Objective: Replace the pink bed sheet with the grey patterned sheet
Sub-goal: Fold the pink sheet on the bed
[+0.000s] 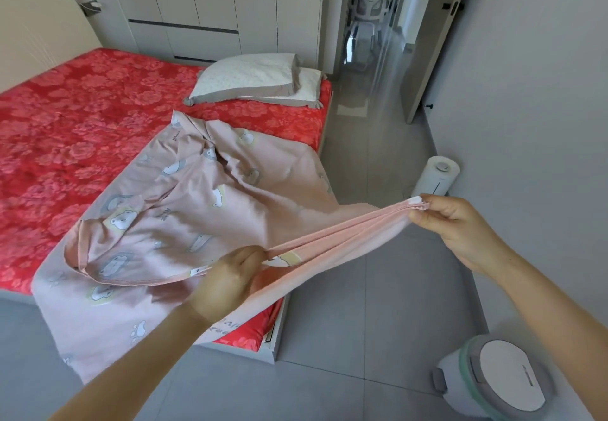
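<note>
Cloth, thin and limp: across the near corner of the bed's red floral cover [65,144] lies the pale pink bear-printed bed sheet [184,223], crumpled, one end spilling past the foot edge. It looks light and prone to sag, best taken by hem or corners. The left hand [227,285] has its grip curled round a bunched edge; the right hand [460,230] pinches a gathered corner, the span between taut. Rightward the grey tile floor [378,305] gives room, though a white cylindrical appliance [437,174] and a round white-lidded unit [506,378] stand near the wall. No grey patterned sheet shows.
</note>
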Motion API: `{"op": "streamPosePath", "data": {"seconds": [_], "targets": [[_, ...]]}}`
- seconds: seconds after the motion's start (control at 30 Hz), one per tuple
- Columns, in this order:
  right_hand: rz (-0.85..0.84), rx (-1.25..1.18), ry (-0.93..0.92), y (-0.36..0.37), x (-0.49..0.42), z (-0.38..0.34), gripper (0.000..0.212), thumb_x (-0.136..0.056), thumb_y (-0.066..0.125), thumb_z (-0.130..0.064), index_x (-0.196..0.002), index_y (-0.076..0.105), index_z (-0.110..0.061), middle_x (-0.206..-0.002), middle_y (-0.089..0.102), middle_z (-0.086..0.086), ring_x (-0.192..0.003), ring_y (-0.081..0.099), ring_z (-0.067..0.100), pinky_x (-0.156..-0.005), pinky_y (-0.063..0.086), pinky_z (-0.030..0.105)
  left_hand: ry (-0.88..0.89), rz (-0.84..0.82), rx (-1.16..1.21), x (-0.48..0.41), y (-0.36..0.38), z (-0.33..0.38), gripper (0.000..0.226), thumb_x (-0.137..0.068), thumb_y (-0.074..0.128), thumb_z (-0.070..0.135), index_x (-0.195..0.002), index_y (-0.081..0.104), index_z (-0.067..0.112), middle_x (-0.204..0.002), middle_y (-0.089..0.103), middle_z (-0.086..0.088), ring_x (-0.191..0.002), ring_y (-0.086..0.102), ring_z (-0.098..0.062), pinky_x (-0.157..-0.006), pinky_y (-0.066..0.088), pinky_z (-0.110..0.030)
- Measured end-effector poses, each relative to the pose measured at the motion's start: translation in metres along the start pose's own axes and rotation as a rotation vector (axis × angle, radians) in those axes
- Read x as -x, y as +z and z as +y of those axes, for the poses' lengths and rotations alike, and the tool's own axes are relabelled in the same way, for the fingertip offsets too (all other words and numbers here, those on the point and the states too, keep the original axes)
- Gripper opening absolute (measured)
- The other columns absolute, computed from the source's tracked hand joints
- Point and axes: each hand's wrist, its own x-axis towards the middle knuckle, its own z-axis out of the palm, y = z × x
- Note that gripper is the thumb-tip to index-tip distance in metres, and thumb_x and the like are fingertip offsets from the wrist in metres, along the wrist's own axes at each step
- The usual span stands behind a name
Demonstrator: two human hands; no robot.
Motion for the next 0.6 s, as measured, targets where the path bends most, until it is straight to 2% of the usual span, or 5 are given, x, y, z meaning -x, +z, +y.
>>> {"op": "streamPosePath", "data": {"seconds": [0.17, 0.37, 0.43, 0.53, 0.6], "targets": [[-0.009, -0.009, -0.041, 0.014, -0.007, -0.005, 0.018, -0.09, 0.053, 0.002, -0.099, 0.068, -0.002, -0.089, 0.072, -0.01, -0.089, 0.064, 0.0, -0.079, 0.045, 0.008, -0.013, -0.005, -0.097, 0.014, -0.059, 0.019, 0.03, -0.074, 0.049, -0.002, -0.099, 0.051, 0.015, -0.078, 0.068, -0.007, -0.064, 0.061, -0.022, -0.06, 0.046, -0.025], [-0.021, -0.151, -0.16, 0.022, -0.002, -0.023, 0.027, -0.084, 0.054, -0.002, -0.074, 0.074, -0.019, -0.076, 0.063, -0.005, -0.079, 0.06, 0.005, -0.077, 0.045, 0.011, -0.105, -0.019, -0.026, 0.029, -0.051, 0.052, 0.043, -0.066, 0.055, -0.01, -0.101, 0.06, 0.015, -0.085, 0.066, -0.003, -0.076, 0.057, -0.015, -0.068, 0.046, -0.021], [-0.055, -0.154, -0.189, 0.026, -0.002, -0.027, 0.021, -0.081, 0.054, -0.008, -0.071, 0.071, -0.016, -0.074, 0.06, -0.005, -0.076, 0.058, 0.006, -0.075, 0.044, 0.012, -0.26, -0.048, 0.107, 0.023, -0.044, 0.061, 0.026, -0.081, 0.051, 0.014, -0.1, 0.069, 0.016, -0.084, 0.066, 0.004, -0.075, 0.061, -0.012, -0.069, 0.048, -0.021], [-0.078, -0.128, -0.191, 0.025, -0.001, -0.024, 0.015, -0.081, 0.055, -0.009, -0.071, 0.065, -0.01, -0.073, 0.058, -0.004, -0.075, 0.055, 0.006, -0.074, 0.043, 0.013, -0.538, 0.025, 0.328, 0.01, -0.035, 0.068, 0.043, -0.087, 0.044, 0.054, -0.082, 0.068, 0.019, -0.072, 0.062, 0.006, -0.07, 0.055, -0.007, -0.066, 0.044, -0.023], [-0.088, -0.112, -0.179, 0.026, 0.001, -0.02, 0.014, -0.081, 0.055, -0.01, -0.071, 0.065, -0.01, -0.072, 0.056, -0.004, -0.074, 0.053, 0.006, -0.073, 0.042, 0.012, -0.613, 0.111, 0.334, 0.003, -0.027, 0.062, 0.038, -0.091, 0.046, 0.046, -0.077, 0.065, 0.017, -0.067, 0.058, 0.004, -0.066, 0.051, -0.009, -0.064, 0.041, -0.024]]}}
